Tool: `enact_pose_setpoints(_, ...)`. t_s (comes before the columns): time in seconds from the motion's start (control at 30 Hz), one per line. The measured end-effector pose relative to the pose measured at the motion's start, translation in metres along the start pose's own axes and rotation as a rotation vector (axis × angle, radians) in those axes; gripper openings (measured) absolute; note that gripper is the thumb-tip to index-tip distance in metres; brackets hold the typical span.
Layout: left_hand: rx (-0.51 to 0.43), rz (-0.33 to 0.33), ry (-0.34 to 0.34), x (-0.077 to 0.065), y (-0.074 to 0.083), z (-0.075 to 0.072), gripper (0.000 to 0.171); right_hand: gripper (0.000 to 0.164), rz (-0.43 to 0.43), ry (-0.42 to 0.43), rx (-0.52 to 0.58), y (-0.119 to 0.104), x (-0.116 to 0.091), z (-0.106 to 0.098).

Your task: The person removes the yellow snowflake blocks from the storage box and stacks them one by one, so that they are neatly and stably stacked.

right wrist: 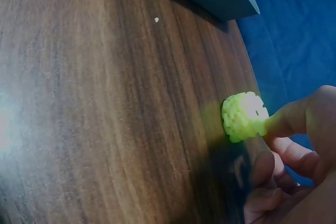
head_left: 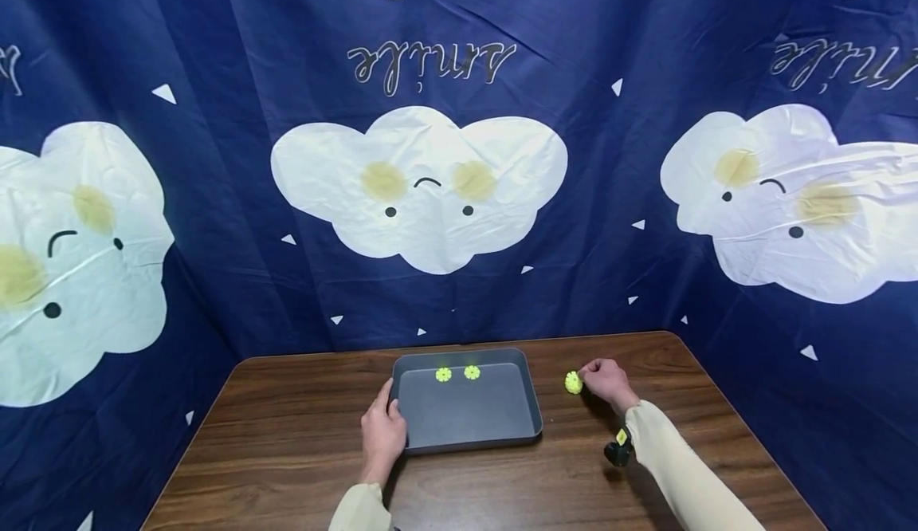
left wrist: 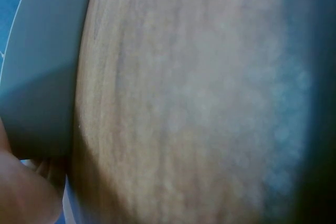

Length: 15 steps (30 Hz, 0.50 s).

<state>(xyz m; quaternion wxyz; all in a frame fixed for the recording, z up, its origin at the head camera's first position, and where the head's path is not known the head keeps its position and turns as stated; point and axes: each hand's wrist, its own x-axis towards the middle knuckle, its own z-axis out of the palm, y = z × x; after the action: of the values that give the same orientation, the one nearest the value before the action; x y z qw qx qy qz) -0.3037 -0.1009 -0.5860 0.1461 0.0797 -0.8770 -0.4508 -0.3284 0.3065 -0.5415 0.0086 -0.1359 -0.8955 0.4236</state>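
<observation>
A dark grey rectangular tray (head_left: 466, 427) lies on the table, and my left hand (head_left: 383, 431) grips its left side, thumb and fingers on the wall. In the left wrist view the thumb (left wrist: 29, 192) shows at the end of the tray wall (left wrist: 44, 66). Two yellow-green flower-shaped pieces, one on the left (head_left: 444, 375) and one on the right (head_left: 472, 372), lie inside near the far wall. Right of the tray stands a short stack of similar pieces (right wrist: 242, 117). My right hand (head_left: 608, 379) pinches the edge of the stack's top piece (right wrist: 257, 113) between thumb and finger.
The brown wood-grain table (head_left: 287, 427) carries the tray and stack. A small white speck (right wrist: 156, 20) lies on the wood between them. A dark blue curtain (head_left: 445, 300) with printed clouds hangs behind and at both sides. A black wrist camera (head_left: 618, 447) sits below the right sleeve.
</observation>
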Motion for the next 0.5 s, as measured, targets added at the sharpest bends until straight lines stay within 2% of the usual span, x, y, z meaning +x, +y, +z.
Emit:
enact_pose_setpoints(0.23, -0.003, 0.006, -0.003, -0.0005, 0.0003, -0.0005, 0.045, 0.014, -0.021, 0.012, -0.054, 0.0077, 0.0005, 0.0057)
enact_pose_setpoints(0.5, 0.002, 0.022, 0.005, 0.0002, -0.0019, 0.0000, 0.045, 0.016, -0.020, 0.008, -0.054, 0.0088, 0.0014, 0.0086)
